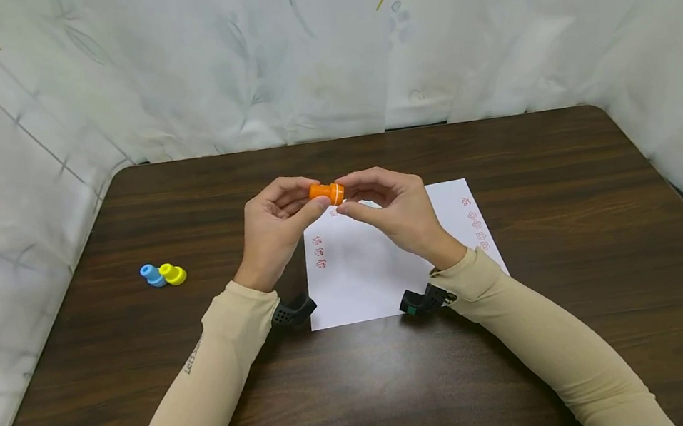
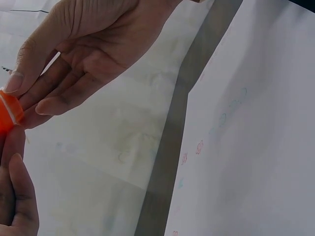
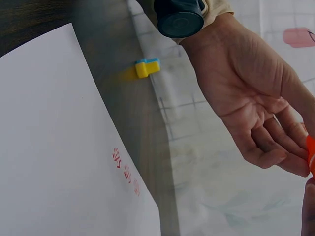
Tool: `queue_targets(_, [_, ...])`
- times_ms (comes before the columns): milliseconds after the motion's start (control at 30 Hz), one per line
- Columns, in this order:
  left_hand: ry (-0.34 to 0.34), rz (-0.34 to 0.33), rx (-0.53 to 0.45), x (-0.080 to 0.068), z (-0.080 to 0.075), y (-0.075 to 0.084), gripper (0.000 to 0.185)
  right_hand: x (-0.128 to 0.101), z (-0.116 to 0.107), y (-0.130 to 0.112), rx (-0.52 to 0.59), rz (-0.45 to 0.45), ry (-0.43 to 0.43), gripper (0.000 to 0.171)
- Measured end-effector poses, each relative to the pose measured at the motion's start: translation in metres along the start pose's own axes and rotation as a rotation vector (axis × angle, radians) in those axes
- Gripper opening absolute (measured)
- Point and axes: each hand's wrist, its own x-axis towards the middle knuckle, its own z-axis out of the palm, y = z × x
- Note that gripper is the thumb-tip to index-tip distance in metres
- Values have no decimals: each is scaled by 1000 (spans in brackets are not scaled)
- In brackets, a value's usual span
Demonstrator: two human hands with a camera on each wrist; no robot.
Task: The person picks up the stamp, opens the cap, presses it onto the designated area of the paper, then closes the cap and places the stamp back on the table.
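Both hands hold a small orange stamp [image 1: 326,192] with a white ring, raised above a white sheet of paper [image 1: 382,276] on the dark wooden table [image 1: 364,383]. My left hand [image 1: 282,215] pinches its left end between thumb and fingers. From the other side my right hand [image 1: 382,204] pinches the right end. In the left wrist view the orange stamp [image 2: 9,114] shows at the left edge by my fingertips [image 2: 44,105]; in the right wrist view only a sliver of the stamp [image 3: 311,156] shows at the right edge. Red stamped marks [image 1: 319,252] dot the paper.
A blue stamp [image 1: 152,275] and a yellow stamp [image 1: 173,274] lie together on the table's left side, seen also in the right wrist view as a yellow and blue pair [image 3: 147,67]. A patterned white cloth [image 1: 320,50] hangs round the table's back and sides.
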Motion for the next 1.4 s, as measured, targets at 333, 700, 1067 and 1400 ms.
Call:
queue_targets(333, [2, 7, 5, 0, -2, -2, 25, 0, 1, 2, -22, -1, -6, 32])
queue_targets(700, [8, 12, 4, 1, -3, -3, 25, 0, 0, 2, -14, -2, 0, 32])
queue_targets(1067, [35, 24, -4, 2, -8, 0, 24, 1, -3, 0, -39, 8, 13, 33])
queue_targets(1400, [37, -21, 34, 4, -21, -2, 31, -2, -12, -3, -36, 66, 48, 32])
